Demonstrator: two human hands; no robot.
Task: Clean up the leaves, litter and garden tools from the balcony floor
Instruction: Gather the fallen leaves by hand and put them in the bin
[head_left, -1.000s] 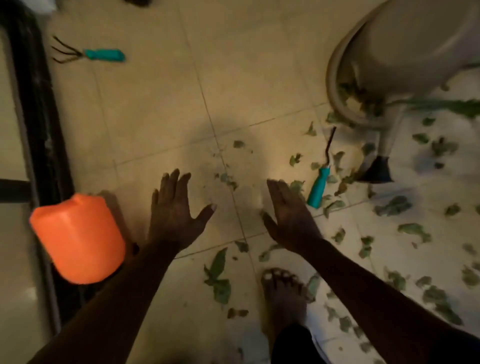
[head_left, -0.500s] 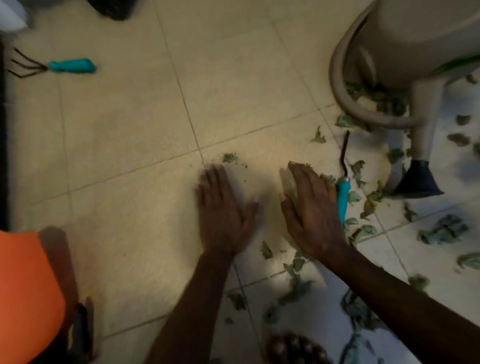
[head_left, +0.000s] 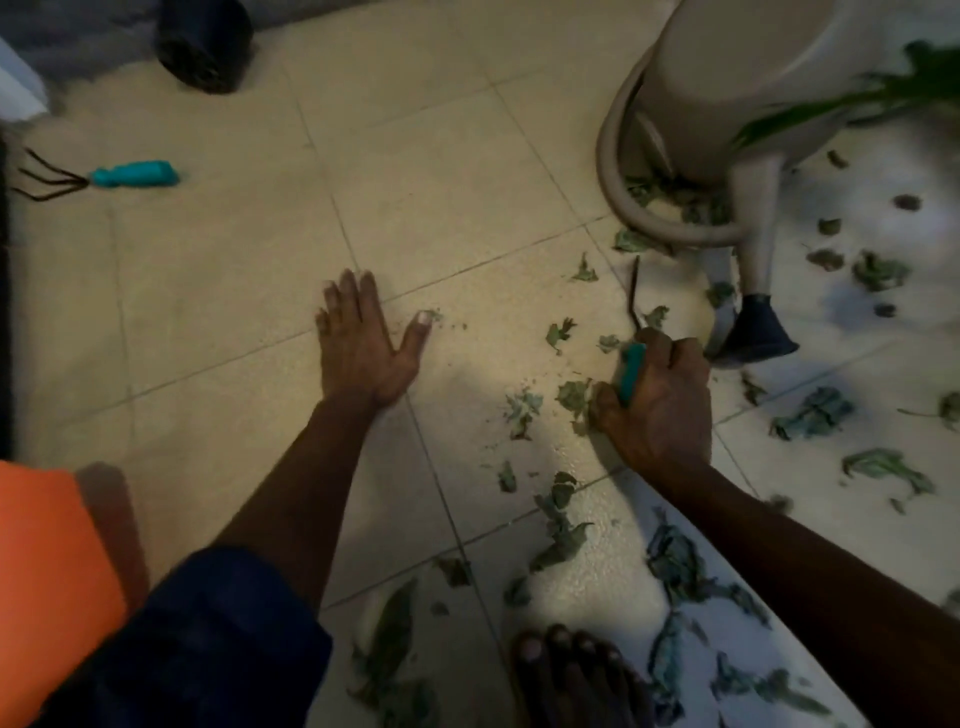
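Right hand (head_left: 655, 410) wrapped round the teal tool (head_left: 631, 371) handle, low on the floor (head_left: 218, 312); reads as a pickup grip. Left hand (head_left: 363, 348) flat, fingers spread, probably bracing. Leaves (head_left: 561, 535) scattered around both. Rake (head_left: 132, 174) well apart, far left. Orange tub (head_left: 47, 571): contents not visible.

I count two teal-handled garden tools: one three-pronged rake (head_left: 104, 176) and one thin-shafted tool (head_left: 631, 371). There is one beige watering can (head_left: 727, 93), one orange container (head_left: 47, 561) and one dark pot (head_left: 205, 47). Two hands show, the left hand (head_left: 363, 353) and the right hand (head_left: 660, 405), plus one bare foot (head_left: 566, 675). The leaves (head_left: 813, 413) are too many and too torn to count.
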